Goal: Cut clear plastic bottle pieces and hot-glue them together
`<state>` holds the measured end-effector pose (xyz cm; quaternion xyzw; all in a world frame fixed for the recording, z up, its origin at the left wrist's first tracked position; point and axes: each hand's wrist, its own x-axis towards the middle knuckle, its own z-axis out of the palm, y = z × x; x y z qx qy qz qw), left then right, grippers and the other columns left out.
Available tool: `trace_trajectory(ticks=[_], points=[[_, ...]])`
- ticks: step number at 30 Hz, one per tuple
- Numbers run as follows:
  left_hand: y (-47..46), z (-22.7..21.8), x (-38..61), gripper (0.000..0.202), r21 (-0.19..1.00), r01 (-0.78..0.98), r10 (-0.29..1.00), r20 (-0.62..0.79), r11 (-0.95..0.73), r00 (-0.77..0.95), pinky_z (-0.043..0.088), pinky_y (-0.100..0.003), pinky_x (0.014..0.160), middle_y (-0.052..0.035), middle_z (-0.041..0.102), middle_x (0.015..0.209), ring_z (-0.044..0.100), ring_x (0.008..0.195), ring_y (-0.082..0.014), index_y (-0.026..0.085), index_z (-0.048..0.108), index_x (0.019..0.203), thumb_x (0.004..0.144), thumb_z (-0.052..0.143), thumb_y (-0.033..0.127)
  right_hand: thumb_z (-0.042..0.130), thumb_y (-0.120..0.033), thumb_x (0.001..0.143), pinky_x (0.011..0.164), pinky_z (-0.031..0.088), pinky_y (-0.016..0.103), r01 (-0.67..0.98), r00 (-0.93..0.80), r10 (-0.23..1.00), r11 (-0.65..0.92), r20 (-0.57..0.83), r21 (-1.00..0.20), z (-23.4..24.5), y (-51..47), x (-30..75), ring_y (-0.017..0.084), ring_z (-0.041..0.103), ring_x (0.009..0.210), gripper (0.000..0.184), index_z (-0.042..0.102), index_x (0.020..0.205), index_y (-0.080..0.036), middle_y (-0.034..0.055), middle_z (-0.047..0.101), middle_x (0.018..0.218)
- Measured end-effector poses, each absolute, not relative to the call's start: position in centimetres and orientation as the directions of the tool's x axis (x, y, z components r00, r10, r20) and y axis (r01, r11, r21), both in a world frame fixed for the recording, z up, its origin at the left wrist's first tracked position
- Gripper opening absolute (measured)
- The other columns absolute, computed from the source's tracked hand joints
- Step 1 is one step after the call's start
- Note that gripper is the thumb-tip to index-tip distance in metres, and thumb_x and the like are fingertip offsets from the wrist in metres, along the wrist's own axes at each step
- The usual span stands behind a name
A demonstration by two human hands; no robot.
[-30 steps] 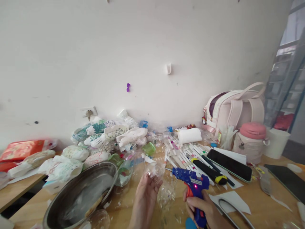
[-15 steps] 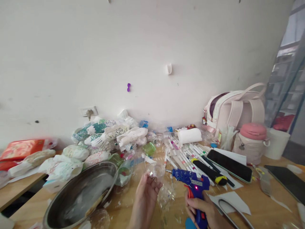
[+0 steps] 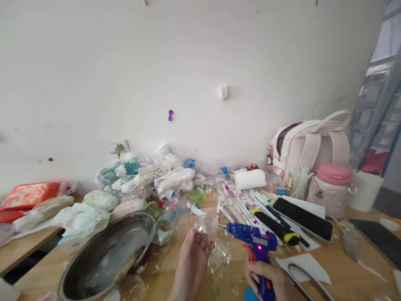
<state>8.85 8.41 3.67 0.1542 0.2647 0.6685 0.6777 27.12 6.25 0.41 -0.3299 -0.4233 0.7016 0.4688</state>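
Note:
My left hand point(image 3: 193, 259) is low in the middle, fingers curled round a clear plastic bottle piece point(image 3: 207, 226) that it holds upright. My right hand point(image 3: 266, 276) grips the handle of a blue hot glue gun point(image 3: 252, 239) with an orange trigger and a lit red lamp. The gun's nozzle points left, close to the clear piece, and I cannot tell whether it touches it. More clear plastic scraps point(image 3: 221, 255) lie on the wooden table point(image 3: 344, 271) between my hands.
A large steel bowl point(image 3: 103, 255) stands at the left front. Behind it lies a heap of painted white bottle shapes point(image 3: 140, 179). Several marker pens point(image 3: 244, 202), a black utility knife point(image 3: 277, 228), a phone point(image 3: 302, 217), a pink backpack point(image 3: 310, 142) and a pink-lidded jar point(image 3: 332, 184) fill the right.
The view has shifted slightly to the right. Both hands have sunk a little in the frame, with the glue gun's nozzle kept near the clear piece.

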Motion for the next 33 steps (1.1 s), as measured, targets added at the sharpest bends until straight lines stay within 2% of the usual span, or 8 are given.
trace_trajectory(ticks=[5, 11, 16, 20, 23, 26, 33], points=[[8.3, 3.3, 8.7, 0.020, 0.569, -0.820, 0.995, -0.097, 0.059, 0.004, 0.049, -0.028, 0.066, -0.0011, 0.068, 0.071, 0.062, 0.067, -0.0151, 0.018, 0.071, 0.073, 0.063, 0.082, 0.031, 0.066, -0.050, 0.065, 0.030, 0.022, 0.019, -0.405, -0.321, 0.946, -0.183, -0.048, -0.896, -0.7, 6.8, 26.9, 0.006, 0.032, 0.028, 0.039, 0.043, 0.056, -0.020, -0.0056, 0.045, 0.039], [8.3, 2.6, 8.6, 0.016, 0.577, -0.812, 0.996, -0.073, 0.087, 0.055, 0.048, -0.027, 0.065, -0.0018, 0.067, 0.073, 0.061, 0.065, -0.0142, 0.018, 0.069, 0.076, 0.069, 0.077, 0.030, 0.064, -0.047, 0.073, 0.035, 0.028, 0.019, -0.381, -0.320, 0.946, -0.177, -0.050, -0.907, -0.1, 6.4, 27.2, 0.006, 0.037, 0.035, 0.034, 0.047, 0.064, -0.019, -0.0053, 0.047, 0.047], [8.4, 2.5, 8.5, 0.016, 0.597, -0.798, 0.996, -0.067, 0.084, 0.055, 0.049, -0.028, 0.066, -0.0019, 0.067, 0.074, 0.061, 0.066, -0.0150, 0.018, 0.069, 0.077, 0.071, 0.076, 0.030, 0.069, -0.046, 0.068, 0.034, 0.028, 0.019, -0.425, -0.316, 0.947, -0.194, -0.056, -0.884, 0.0, 6.4, 27.0, 0.007, 0.038, 0.037, 0.033, 0.051, 0.069, -0.018, -0.0066, 0.045, 0.049], [8.4, 2.6, 8.6, 0.018, 0.591, -0.802, 0.996, -0.076, 0.084, 0.049, 0.048, -0.028, 0.065, -0.0014, 0.067, 0.073, 0.060, 0.065, -0.0147, 0.018, 0.069, 0.076, 0.068, 0.078, 0.031, 0.068, -0.047, 0.065, 0.030, 0.025, 0.018, -0.431, -0.321, 0.946, -0.180, -0.037, -0.884, -0.6, 6.7, 26.9, 0.006, 0.033, 0.031, 0.035, 0.049, 0.061, -0.018, -0.0058, 0.045, 0.042], [8.4, 2.9, 8.9, 0.025, 0.586, -0.806, 0.993, -0.120, 0.090, 0.024, 0.048, -0.027, 0.062, -0.0008, 0.067, 0.070, 0.059, 0.062, -0.0144, 0.018, 0.068, 0.074, 0.060, 0.083, 0.032, 0.067, -0.047, 0.065, 0.030, 0.024, 0.018, -0.422, -0.325, 0.944, -0.200, -0.059, -0.884, -0.9, 6.7, 26.9, 0.006, 0.033, 0.030, 0.037, 0.046, 0.055, -0.019, -0.0045, 0.046, 0.040], [8.4, 3.3, 9.1, 0.030, 0.581, -0.809, 0.987, -0.161, 0.090, -0.006, 0.048, -0.027, 0.060, -0.0010, 0.067, 0.069, 0.059, 0.062, -0.0142, 0.017, 0.068, 0.072, 0.053, 0.087, 0.032, 0.066, -0.047, 0.065, 0.029, 0.024, 0.018, -0.424, -0.318, 0.946, -0.201, -0.062, -0.883, -1.0, 6.8, 27.0, 0.006, 0.032, 0.028, 0.036, 0.045, 0.055, -0.019, -0.0043, 0.046, 0.040], [8.3, 3.6, 9.1, 0.031, 0.562, -0.823, 0.985, -0.173, 0.090, -0.010, 0.049, -0.026, 0.060, -0.0014, 0.068, 0.067, 0.058, 0.060, -0.0131, 0.017, 0.067, 0.069, 0.051, 0.088, 0.031, 0.063, -0.042, 0.070, 0.031, 0.026, 0.018, -0.422, -0.335, 0.942, -0.165, -0.016, -0.892, -0.9, 6.7, 27.1, 0.005, 0.034, 0.031, 0.034, 0.045, 0.055, -0.018, -0.0033, 0.048, 0.041]])
